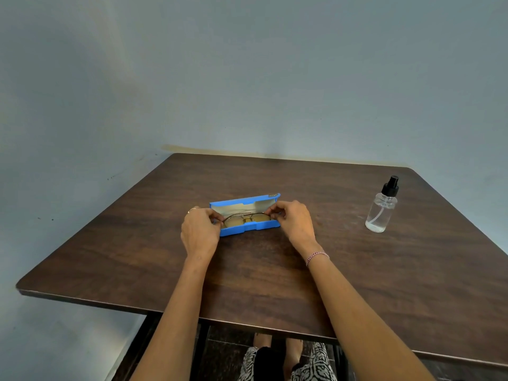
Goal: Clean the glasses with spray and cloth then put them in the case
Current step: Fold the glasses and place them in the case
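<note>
I am looking down at a dark wooden bench [275, 284] against a pale blue wall. At its middle lies a blue case [248, 228], open, with a cream lining. The glasses [243, 217], thin metal frame with tinted lenses, sit folded in the case or just above it; I cannot tell which. My left hand [199, 233] pinches their left end and my right hand [294, 220] pinches their right end, fingers [270, 213] narrow around the frame at each side. A clear spray bottle [382, 206] with a black pump stands upright, well apart at the far right. I see no cloth anywhere. I judge this either lifting the glasses out for cleaning or seating them; next calls for a level, gentle two-handed move clear of the lid.
</note>
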Tool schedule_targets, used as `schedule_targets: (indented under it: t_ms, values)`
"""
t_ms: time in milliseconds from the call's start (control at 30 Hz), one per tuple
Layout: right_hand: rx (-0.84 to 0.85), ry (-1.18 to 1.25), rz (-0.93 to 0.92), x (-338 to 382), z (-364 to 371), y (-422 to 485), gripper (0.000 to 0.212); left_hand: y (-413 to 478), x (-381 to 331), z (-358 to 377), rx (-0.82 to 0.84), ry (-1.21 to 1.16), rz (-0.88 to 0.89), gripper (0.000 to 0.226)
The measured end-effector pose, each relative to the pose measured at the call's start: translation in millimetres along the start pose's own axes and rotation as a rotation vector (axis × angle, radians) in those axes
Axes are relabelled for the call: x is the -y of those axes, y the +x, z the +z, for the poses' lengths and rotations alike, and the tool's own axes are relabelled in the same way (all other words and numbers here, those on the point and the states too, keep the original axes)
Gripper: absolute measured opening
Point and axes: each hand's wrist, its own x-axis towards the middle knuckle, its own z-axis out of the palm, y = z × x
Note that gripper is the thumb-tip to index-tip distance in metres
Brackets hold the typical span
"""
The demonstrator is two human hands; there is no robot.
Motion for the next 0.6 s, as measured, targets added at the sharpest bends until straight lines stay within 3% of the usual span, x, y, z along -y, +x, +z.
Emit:
schedule_targets:
  t_ms: [200, 333, 600]
  values:
    - [-0.227, 0.458, 0.14, -7, -18, -3, 0.018, -2, 9, -3, -0.057, -0.304, -0.088, 0.01]
    - [-0.373, 0.604, 0.267, -14, -21, 1, 0.01, -2, 6, -3, -0.217, -0.45, -0.187, 0.014]
    - [-0.164, 0.609, 0.279, -17, -12, 1, 0.045, 3, -16, 15, -0.184, -0.568, -0.352, 0.044]
